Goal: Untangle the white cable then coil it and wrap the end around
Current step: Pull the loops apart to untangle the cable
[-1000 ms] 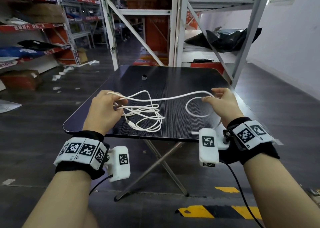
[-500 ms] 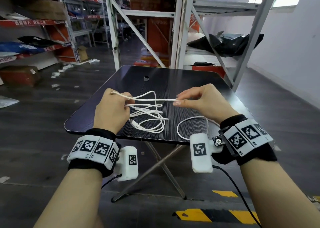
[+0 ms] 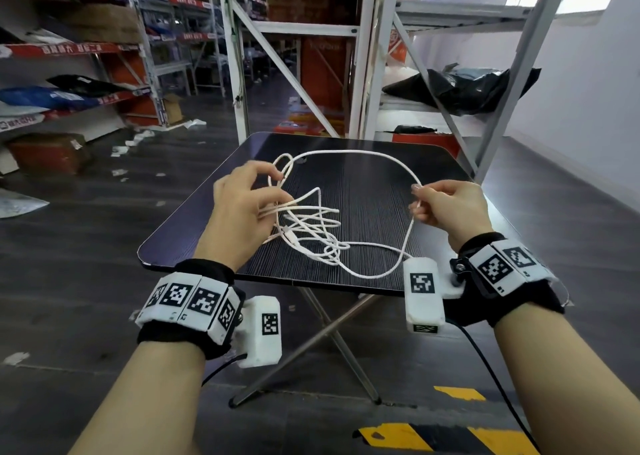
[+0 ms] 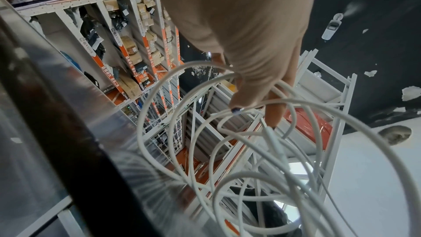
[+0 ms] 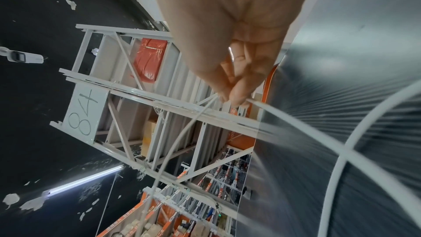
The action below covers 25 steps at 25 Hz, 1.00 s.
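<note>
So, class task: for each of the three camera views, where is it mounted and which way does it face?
Head: worn on the head, looks down at the table; shows both forearms, left hand, right hand.
Left wrist: looks along the left hand at its fingers holding white cable loops.
Right wrist: looks along the right hand pinching one strand.
Shared: all show the cable.

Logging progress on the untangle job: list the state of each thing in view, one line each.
cable: still tangled, one big loop lifted between the hands, the knotted rest over the table
left hand: holds several cable strands
right hand: pinches a single strand
table: unfolded, standing on crossed legs
plug: free, hanging within the tangle
</note>
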{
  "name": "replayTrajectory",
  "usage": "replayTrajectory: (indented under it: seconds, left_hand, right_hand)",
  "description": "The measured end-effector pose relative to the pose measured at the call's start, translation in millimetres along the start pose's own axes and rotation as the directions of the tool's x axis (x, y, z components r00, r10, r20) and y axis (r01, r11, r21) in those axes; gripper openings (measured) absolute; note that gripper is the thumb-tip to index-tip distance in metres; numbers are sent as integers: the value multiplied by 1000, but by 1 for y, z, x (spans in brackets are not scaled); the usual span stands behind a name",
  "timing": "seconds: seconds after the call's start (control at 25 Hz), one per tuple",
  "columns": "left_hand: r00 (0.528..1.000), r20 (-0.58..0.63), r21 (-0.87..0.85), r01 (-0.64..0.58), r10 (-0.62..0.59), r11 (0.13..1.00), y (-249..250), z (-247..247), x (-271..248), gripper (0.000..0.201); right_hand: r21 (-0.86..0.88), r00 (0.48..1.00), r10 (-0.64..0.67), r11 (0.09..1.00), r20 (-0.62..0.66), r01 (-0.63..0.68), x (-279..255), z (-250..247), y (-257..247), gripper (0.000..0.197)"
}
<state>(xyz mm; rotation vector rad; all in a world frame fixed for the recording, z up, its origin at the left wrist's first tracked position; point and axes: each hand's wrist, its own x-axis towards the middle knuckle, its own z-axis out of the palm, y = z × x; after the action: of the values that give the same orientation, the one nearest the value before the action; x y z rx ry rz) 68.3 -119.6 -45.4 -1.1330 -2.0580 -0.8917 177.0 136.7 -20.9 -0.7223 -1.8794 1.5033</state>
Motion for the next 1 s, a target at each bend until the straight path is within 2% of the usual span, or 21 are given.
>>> replayTrajectory:
  seconds: [0.08,0.2,0.36,0.44,0.56,0.68,0.8,0.92,1.0]
  left_hand:
    - [998,-25,-92,50,-53,994,2,0,0,20]
    - [993,86,-142,91,-79,986,8,1,-1,25]
    - [977,193,-205,131,-91,970,12,-1,0,32]
    - [972,221,-215,134,-86,967,13,-1,-2,33]
    - [975,220,-192,83,-40,978,18,2,-5,35]
    - [972,232,-177,15,27,984,27,6,-6,36]
    - [963,267,-168,33,14,985,35,7,-4,37]
    - [949,305,-184,139,-78,973,40,7,-3,29]
    - [941,277,-129,235,-193,963,38,8,-3,20]
  right_hand:
    - [34,999,9,999,-37,-7,2,-5,1,11]
    - [38,1000,20,999,-3,-20,2,-11,4,14]
    - [-70,999,-10,997,50,13,2,-12,6,14]
    - [-134,996,-38,990,78,49,1,-11,3,11]
    - [-181,982,-106,974,158,134,-3,-4,-5,20]
    - [-215,942,-263,927,207,306,-11,4,-17,27]
    - [-210,873,-392,864,288,457,-20,9,-33,29]
    - [-69,820,-443,865,362,497,-32,12,-46,18]
    - [-22,831,-464,870,308,493,-34,11,-50,17]
